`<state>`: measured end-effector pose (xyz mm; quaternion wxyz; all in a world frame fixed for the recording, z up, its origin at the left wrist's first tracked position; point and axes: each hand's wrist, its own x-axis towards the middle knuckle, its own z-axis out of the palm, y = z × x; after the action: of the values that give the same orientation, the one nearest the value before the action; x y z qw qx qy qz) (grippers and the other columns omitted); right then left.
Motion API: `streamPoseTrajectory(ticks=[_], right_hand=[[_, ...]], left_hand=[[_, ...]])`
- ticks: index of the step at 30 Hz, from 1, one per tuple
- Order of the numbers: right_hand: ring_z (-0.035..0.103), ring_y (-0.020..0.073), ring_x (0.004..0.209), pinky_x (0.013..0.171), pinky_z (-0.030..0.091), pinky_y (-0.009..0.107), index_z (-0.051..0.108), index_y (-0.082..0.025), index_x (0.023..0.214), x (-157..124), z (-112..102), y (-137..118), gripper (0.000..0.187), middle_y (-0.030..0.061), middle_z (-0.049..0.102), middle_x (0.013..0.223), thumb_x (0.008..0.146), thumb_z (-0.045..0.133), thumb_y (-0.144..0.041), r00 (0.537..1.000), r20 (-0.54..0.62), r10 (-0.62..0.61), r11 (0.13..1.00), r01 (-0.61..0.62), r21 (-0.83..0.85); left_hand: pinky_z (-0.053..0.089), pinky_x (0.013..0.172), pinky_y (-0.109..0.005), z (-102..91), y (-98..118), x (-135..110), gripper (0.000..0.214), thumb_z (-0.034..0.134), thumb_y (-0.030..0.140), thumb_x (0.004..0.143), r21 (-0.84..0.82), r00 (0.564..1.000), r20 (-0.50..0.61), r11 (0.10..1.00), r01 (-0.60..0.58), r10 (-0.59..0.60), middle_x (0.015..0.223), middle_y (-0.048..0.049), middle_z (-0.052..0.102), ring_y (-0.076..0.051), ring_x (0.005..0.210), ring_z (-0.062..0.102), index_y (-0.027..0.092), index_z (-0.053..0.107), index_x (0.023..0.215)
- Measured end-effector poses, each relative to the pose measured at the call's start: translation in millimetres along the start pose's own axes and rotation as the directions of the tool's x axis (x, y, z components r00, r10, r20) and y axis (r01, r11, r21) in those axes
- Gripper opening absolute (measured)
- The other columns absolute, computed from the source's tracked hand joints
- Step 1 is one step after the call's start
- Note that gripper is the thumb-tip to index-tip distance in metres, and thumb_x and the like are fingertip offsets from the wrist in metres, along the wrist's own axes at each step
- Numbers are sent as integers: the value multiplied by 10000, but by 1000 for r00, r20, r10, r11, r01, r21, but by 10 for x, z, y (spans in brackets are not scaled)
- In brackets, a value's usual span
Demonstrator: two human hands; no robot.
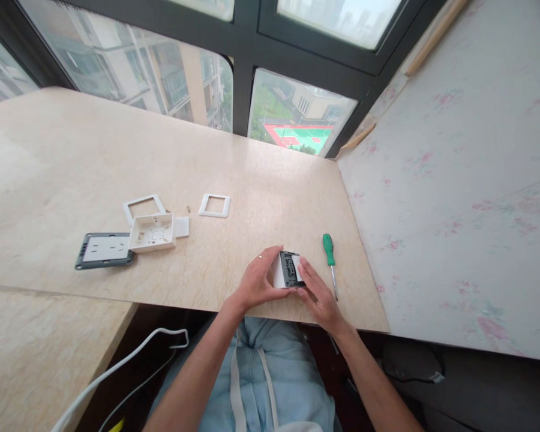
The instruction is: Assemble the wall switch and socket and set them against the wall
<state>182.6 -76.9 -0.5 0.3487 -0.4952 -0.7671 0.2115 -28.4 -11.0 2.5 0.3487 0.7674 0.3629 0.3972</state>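
Grey module [289,270], white at both sides, sits between both hands, just right of centre in the lower frame, above the pale counter [162,168]. The left hand [256,280] grips it between thumb and fingers; the right hand's [318,298] fingers lie on its right part. At left, a grey-rimmed socket panel [105,248] meets an open white box [153,245]; right, a green-handled screwdriver [328,249]; near centre, a white frame [215,214].

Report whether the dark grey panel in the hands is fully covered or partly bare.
Partly bare: the dark grey panel shows uncovered workings beside the white piece under the right hand.
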Motion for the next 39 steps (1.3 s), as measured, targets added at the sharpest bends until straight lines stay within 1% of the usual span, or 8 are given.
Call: streamPoseTrajectory(ticks=[3,6,12,16,21,28,35,39], right_hand=[[338,252,1441,1151,376,485,326,-321,1498,-70,16,-13,574,21,288,1589,963,520,-239,998,-60,18,1000,-19,-20],[383,264,1418,1126,413,478,376,-316,1477,-138,23,-34,542,36,320,1577,963,517,-220,993,-120,10,998,-16,-53],[413,279,1400,1116,428,492,442,-330,1441,-180,35,-45,526,30,347,1564,944,537,-187,991,-134,-20,995,7,-101],[412,286,1401,1115,427,504,443,-320,1446,-184,58,-34,542,43,356,1562,935,545,-172,990,-140,-29,992,11,-126],[390,291,1416,1113,423,523,374,-325,1488,-200,62,-37,601,53,348,1572,931,550,-189,992,-125,-17,988,-3,-153],[242,319,1479,1135,374,544,281,-323,1526,-195,54,-63,664,51,150,1640,929,556,-223,998,-6,-60,976,57,-210],[248,305,1478,1132,374,542,232,-290,1538,-225,77,-63,650,78,199,1626,955,515,-250,1000,-7,11,975,-13,-220],[252,310,1476,1133,366,551,209,-291,1541,-257,96,-59,667,82,206,1623,953,522,-290,996,-33,81,982,-85,-171]], left_hand=[[443,1062,-512,8,5,-8,930,803,464,688,15,997,62,999,53,-53,1429,-148,493,-328,1296,514,241,316,1448],[446,1058,-512,24,-3,-9,927,801,424,689,43,992,103,996,74,-78,1432,-151,490,-330,1293,518,239,307,1451],[398,1084,-581,59,-52,-16,879,820,401,637,141,989,110,986,87,-103,1347,-152,573,-385,1324,478,219,404,1389],[391,1099,-570,59,-47,-9,852,816,397,636,163,990,110,984,74,-92,1334,-136,587,-368,1307,501,226,419,1371],[338,1144,-559,38,-2,17,830,805,381,637,156,988,129,985,70,-90,1311,-124,599,-336,1261,548,220,419,1354],[353,1114,-582,19,13,17,839,799,381,640,151,979,155,983,106,-129,1347,-142,567,-379,1325,471,224,410,1367],[300,1148,-555,-10,93,42,845,797,352,610,140,963,196,977,162,-188,1332,-135,574,-362,1285,499,192,429,1353],[260,1169,-538,-48,147,58,867,814,348,591,114,953,225,976,183,-205,1341,-127,571,-350,1274,508,200,429,1354]])
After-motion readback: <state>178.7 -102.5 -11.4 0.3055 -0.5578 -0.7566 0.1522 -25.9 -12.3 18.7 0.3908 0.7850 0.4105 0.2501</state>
